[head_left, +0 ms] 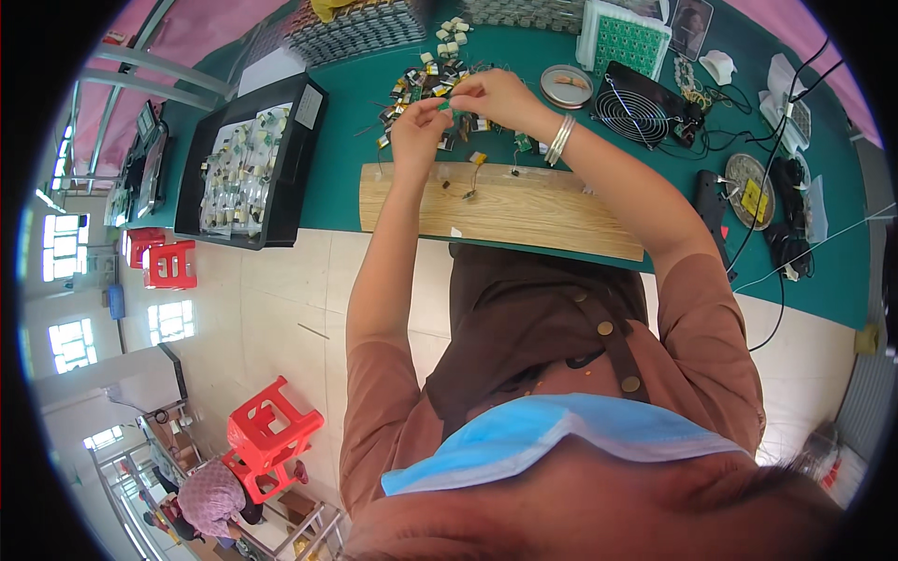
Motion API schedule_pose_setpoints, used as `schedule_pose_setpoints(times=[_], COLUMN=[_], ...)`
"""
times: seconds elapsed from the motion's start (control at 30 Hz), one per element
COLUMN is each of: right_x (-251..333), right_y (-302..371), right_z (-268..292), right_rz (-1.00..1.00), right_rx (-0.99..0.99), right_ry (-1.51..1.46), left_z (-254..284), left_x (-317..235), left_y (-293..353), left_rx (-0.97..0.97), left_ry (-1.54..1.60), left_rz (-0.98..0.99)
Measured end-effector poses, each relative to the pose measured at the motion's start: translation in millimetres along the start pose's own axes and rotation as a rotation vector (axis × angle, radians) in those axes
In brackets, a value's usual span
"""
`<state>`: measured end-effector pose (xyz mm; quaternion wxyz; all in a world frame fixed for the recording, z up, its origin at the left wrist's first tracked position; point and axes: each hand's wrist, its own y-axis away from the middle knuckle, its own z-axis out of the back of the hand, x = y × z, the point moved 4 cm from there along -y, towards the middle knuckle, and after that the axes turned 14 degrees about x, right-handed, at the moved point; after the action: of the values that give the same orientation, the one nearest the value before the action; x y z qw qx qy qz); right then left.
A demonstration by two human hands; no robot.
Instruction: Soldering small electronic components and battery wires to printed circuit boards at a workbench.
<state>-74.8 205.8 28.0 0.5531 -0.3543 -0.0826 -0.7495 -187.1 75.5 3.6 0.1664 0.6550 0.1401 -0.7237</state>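
Note:
My left hand (418, 138) and my right hand (500, 98) meet over the far side of the green work mat, fingertips pinched close together. Between them sits a small green circuit board (446, 108), gripped from both sides; fine details are too small to tell. Under and behind the hands spreads a pile of small electronic parts (412, 89), black, yellow and green with thin wires. Nearer to me lies a wooden board (533, 217), and a few loose wired pieces (477, 168) rest along its far part.
At left stands a black tray (297, 159) of bagged parts. To the right are a round tin (566, 86), a fan (631, 117), green circuit panels (625, 42), cables and a dish with a yellow sponge (754, 199). Red stools (271, 425) and another person (213, 496) are behind, lower left.

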Motion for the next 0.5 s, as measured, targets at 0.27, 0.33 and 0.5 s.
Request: schedule_pose_setpoints(times=[0.27, 0.33, 0.5], right_x=[-8.1, -8.4, -10.5], right_y=[-18.3, -18.1, -12.3], right_z=[-5.5, -8.9, -16.8], right_rz=[-0.185, -0.216, -0.359], right_rx=[0.343, 0.39, 0.424], right_ry=[-0.834, -0.871, -1.051], left_z=[10.6, 12.8, 10.7], left_x=[-10.8, -8.4, -1.4], left_y=[-1.9, -0.5, 5.3], left_rx=[0.22, 0.258, 0.281], left_ry=[0.466, 0.46, 0.525], left_rz=[0.038, 0.066, 0.072])
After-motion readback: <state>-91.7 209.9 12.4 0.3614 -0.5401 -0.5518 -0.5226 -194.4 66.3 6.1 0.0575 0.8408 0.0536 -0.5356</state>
